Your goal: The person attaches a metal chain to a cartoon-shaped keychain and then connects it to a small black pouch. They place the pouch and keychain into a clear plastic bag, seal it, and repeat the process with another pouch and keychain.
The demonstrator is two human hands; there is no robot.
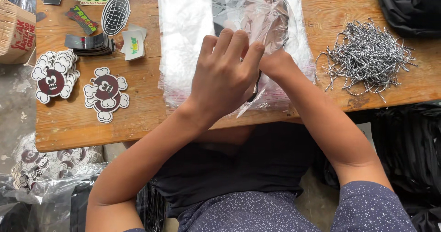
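Note:
My left hand rests over a clear plastic bag that lies on a stack of clear bags on the wooden table. Its fingers pinch the bag's near edge. My right hand is mostly hidden behind the left hand and seems to grip the same bag. Something dark and pale shows through the bag's plastic, with a dark curved edge near my fingers.
Piles of skull-shaped stickers and other stickers lie at the table's left. A heap of black-and-white cords sits at right. A woven basket stands far left. Bagged stickers and black bags lie below the table.

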